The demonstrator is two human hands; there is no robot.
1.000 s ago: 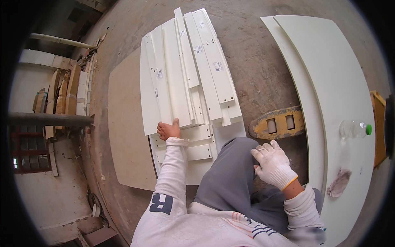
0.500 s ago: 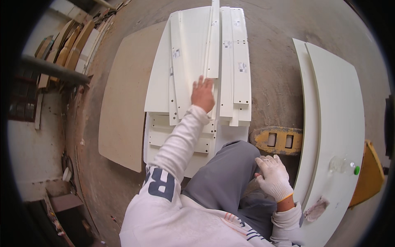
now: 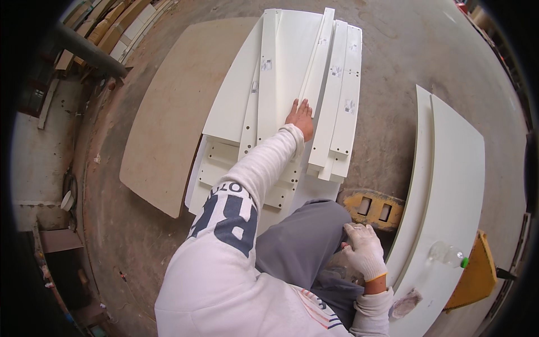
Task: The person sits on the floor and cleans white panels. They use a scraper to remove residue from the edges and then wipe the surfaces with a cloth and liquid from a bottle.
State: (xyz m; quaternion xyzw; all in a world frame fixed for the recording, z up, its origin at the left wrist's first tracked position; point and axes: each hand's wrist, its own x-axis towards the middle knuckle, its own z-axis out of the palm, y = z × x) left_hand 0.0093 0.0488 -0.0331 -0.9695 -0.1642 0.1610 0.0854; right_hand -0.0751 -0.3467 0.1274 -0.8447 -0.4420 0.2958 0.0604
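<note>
My bare left hand (image 3: 300, 119) lies flat on the near end of a long narrow white board (image 3: 320, 53), its fingers stretched away from me. What lies under the palm is hidden. To its left, another white strip (image 3: 268, 84) with a label and drilled holes slants over a wide white panel (image 3: 233, 109). Right of the hand, two labelled white boards (image 3: 328, 109) lie side by side with holes at their near ends. In a white knit glove, my right hand (image 3: 365, 251) rests by my knee, thumb apart and fingers loosely extended, with nothing visible in it.
A brown board (image 3: 168, 118) lies left of the stack. Large white panels (image 3: 443, 185) lie on the right, bearing a clear bottle (image 3: 446, 254) with a green cap and a dirty glove-like cloth (image 3: 406, 303). A yellow metal piece (image 3: 373, 209) sits by my knee.
My view has turned, so the whole scene sits differently. My left hand has slid slightly forward onto the narrow board's near end. The right hand stays by the knee.
</note>
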